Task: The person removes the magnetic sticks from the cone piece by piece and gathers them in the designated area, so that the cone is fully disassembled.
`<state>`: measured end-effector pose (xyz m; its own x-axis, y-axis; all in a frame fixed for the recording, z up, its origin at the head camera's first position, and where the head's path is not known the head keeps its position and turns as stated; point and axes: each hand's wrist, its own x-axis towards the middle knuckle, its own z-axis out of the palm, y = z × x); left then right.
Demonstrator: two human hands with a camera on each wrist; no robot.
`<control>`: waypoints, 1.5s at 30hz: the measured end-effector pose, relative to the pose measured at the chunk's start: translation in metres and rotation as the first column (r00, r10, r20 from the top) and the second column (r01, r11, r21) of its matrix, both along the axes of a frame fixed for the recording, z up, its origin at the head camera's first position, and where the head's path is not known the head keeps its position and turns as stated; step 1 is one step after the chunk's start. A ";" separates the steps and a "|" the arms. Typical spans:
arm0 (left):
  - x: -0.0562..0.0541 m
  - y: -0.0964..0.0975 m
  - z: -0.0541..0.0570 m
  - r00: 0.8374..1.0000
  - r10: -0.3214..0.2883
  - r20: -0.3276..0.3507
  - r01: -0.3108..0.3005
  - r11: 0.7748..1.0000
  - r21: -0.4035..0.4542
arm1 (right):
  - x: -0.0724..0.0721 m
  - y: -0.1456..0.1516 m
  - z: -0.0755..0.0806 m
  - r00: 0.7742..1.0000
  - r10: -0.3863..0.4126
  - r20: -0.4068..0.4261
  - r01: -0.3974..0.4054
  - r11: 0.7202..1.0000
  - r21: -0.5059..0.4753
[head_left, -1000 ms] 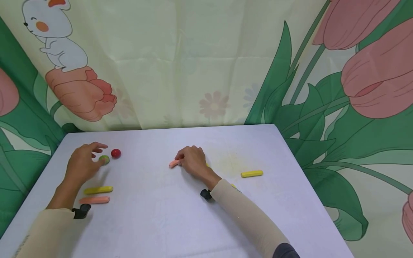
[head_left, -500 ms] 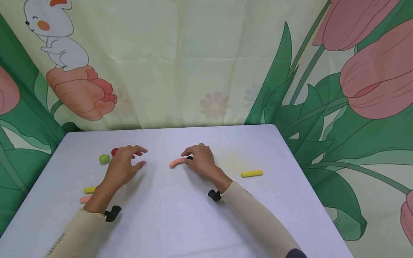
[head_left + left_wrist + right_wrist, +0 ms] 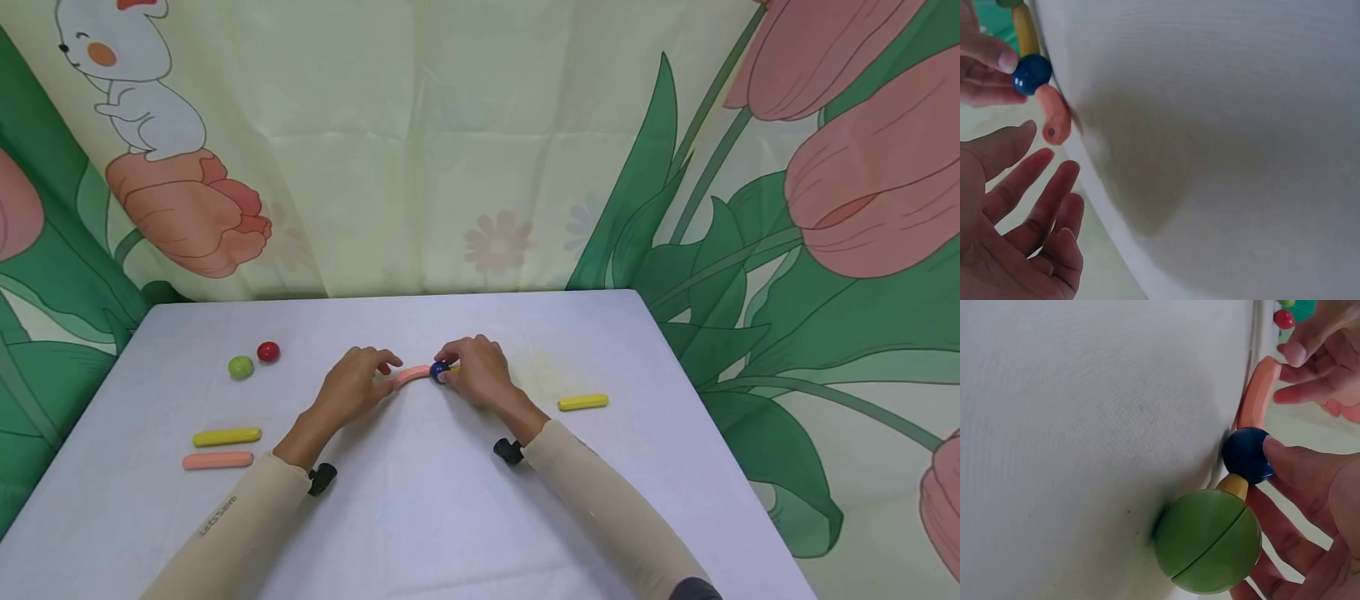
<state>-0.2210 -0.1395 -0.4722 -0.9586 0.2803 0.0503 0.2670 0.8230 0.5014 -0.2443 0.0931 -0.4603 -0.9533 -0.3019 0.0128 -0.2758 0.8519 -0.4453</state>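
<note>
A joined row of toy pieces lies at mid-table: a curved pink rod (image 3: 412,376), a blue ball (image 3: 439,372), a short yellow rod (image 3: 1233,485) and a green ball (image 3: 1208,542). My right hand (image 3: 480,375) pinches the blue ball, its thumb on one side and fingers beneath; in the head view it hides the green ball. My left hand (image 3: 351,390) is at the pink rod's free end, fingers spread and loosely bent. In the left wrist view a small gap separates those fingers from the rod's end, which has a dark round spot.
Left on the white table (image 3: 420,517) lie a green ball (image 3: 241,367), a red ball (image 3: 268,352), a straight yellow rod (image 3: 227,437) and a straight pink rod (image 3: 217,460). Another yellow rod (image 3: 582,402) is at right. A printed curtain (image 3: 480,150) hangs behind the table.
My left hand has moved right, from beside the loose green ball to the curved pink rod's end. My right hand has shifted slightly right, and the blue ball now shows between its fingers.
</note>
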 end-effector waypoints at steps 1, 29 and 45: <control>-0.002 0.001 -0.002 1.000 -0.006 0.006 0.006 1.000 0.000 | -0.001 0.000 -0.001 1.000 0.001 0.005 -0.001 1.000 0.004; -0.007 0.018 -0.012 0.998 0.044 0.045 -0.046 0.997 0.063 | -0.012 0.015 0.005 0.993 0.067 0.098 -0.073 0.996 0.057; 0.010 0.038 -0.013 0.998 -0.059 0.026 0.056 0.994 0.093 | -0.024 0.032 0.012 0.982 0.074 0.176 -0.083 0.996 0.043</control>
<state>-0.2110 -0.1012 -0.4853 -0.9425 0.3303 0.0513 0.2969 0.7567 0.5825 -0.2684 0.1253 -0.4480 -0.9128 -0.3719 -0.1686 -0.2646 0.8532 -0.4496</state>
